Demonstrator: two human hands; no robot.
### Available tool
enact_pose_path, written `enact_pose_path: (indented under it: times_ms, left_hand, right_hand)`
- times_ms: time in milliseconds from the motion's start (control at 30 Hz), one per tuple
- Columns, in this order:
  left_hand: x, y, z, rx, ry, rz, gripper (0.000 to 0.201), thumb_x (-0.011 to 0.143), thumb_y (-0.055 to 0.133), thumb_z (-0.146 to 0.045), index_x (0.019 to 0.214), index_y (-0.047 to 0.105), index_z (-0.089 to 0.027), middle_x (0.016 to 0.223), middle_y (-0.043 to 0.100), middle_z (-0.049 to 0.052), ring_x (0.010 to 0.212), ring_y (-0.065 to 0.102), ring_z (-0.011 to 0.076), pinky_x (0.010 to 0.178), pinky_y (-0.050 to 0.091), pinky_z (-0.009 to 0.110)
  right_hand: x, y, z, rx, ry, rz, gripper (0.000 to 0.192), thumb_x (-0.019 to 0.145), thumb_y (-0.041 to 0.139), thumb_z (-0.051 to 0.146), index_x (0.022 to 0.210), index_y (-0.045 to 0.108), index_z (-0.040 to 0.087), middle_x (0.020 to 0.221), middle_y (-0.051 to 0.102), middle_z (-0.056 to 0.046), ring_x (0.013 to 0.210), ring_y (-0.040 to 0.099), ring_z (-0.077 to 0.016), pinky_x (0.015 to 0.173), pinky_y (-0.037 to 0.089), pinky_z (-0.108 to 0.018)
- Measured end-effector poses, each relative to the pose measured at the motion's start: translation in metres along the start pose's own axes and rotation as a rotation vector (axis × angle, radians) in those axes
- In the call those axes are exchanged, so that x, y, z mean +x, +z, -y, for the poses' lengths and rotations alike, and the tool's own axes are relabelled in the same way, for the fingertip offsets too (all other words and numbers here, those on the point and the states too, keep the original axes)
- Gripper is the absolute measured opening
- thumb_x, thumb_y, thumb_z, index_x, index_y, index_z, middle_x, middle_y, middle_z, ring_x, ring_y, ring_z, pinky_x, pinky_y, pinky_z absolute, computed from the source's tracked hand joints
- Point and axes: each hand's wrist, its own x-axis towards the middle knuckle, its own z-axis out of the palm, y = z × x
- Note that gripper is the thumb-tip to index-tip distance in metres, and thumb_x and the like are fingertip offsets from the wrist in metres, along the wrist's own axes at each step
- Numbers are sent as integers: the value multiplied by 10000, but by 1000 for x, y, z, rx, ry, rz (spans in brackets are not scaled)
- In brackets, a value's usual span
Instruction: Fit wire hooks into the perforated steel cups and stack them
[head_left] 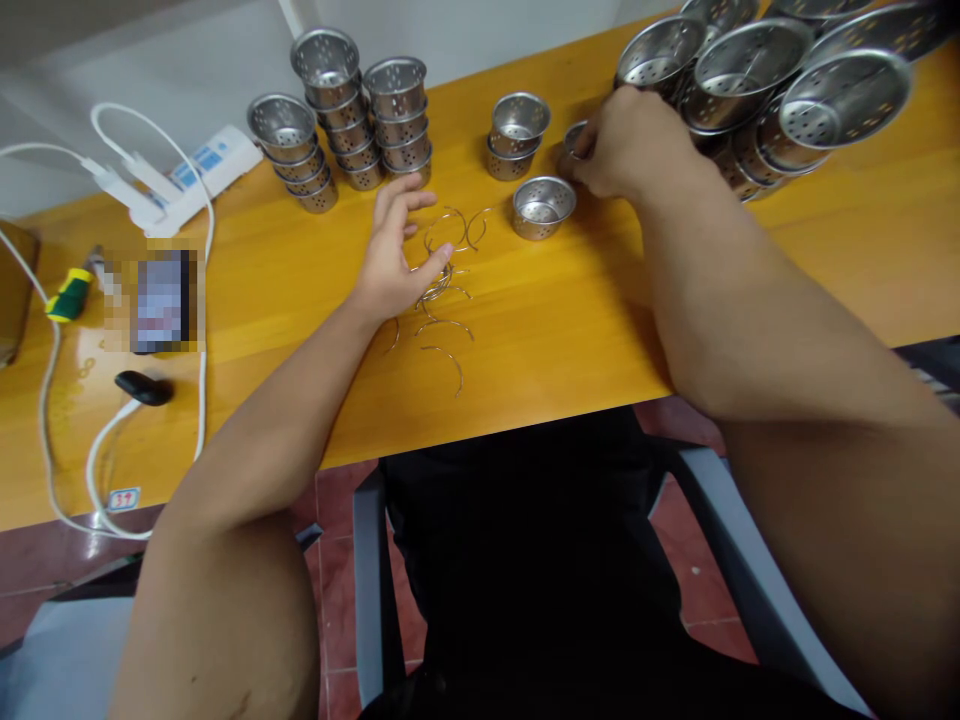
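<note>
My left hand (394,252) rests on the yellow wooden table (555,320), fingers spread over a loose pile of thin curved wire clips (444,290); it touches them but grips none that I can see. My right hand (626,140) reaches further back and closes around a small perforated steel cup (574,138), mostly hidden by the fingers. A single steel cup (542,207) stands just in front of that hand. A stack of two cups (517,135) stands to its left.
Taller stacks of steel cups (352,120) stand at the back left. Larger perforated steel bowls (780,90) are piled at the back right. A white power strip (191,175) with cables, a phone (159,300), a screwdriver (69,292) and a black object (142,388) lie on the left.
</note>
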Motion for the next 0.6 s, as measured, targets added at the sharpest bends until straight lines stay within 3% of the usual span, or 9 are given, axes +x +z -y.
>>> enact_pose_path:
  times_ms: [133,267,333,400,467,600]
  left_hand:
    - [-1,1,3,8,30,-17,809,1058,751,-970,1643,618,-427,1928,490,122,1770,556,471,1301,662,676]
    - [0,1,1,24,35,-24,840,1091,666,-1017,1654,586,-398,1935,508,114,1726,603,441,1293,669,672]
    - [1,2,2,30,16,-36,837,1105,659,-1011,1655,574,-386,1936,521,107,1713,618,432,1298,668,680]
    - [2,3,2,18,-1,-64,814,1090,692,-1006,1637,596,-410,1922,543,92,1711,618,440,1286,677,697]
    - [2,3,2,-6,-15,-82,787,1066,736,-1004,1611,625,-447,1908,563,65,1718,603,444,1279,683,719]
    - [3,1,-1,-35,-18,-77,814,1063,758,-995,1624,619,-423,1925,548,69,1726,593,441,1310,659,725]
  right_hand:
    - [-11,-10,7,-28,92,-30,378,1236,820,245,1536,879,23,1561,808,-352,1507,802,-530,1262,660,-603]
    - [-26,-21,16,102,-185,-198,407,1252,794,213,1612,844,30,1515,847,-261,1501,804,-452,1331,609,-517]
    - [-29,-21,19,104,-289,-125,603,1185,939,295,1703,779,30,1538,828,-288,1503,790,-489,1302,615,-531]
    - [-30,-17,23,27,-264,33,897,1094,1065,472,1792,696,48,1565,800,-345,1464,788,-552,1212,639,-576]
    - [-28,-11,25,-44,-212,148,1014,1037,1093,596,1804,669,86,1540,803,-361,1365,809,-563,1106,648,-584]
    - [-25,-2,24,0,-206,106,713,1021,1033,447,1621,771,162,1437,841,-286,1255,808,-492,1056,630,-549]
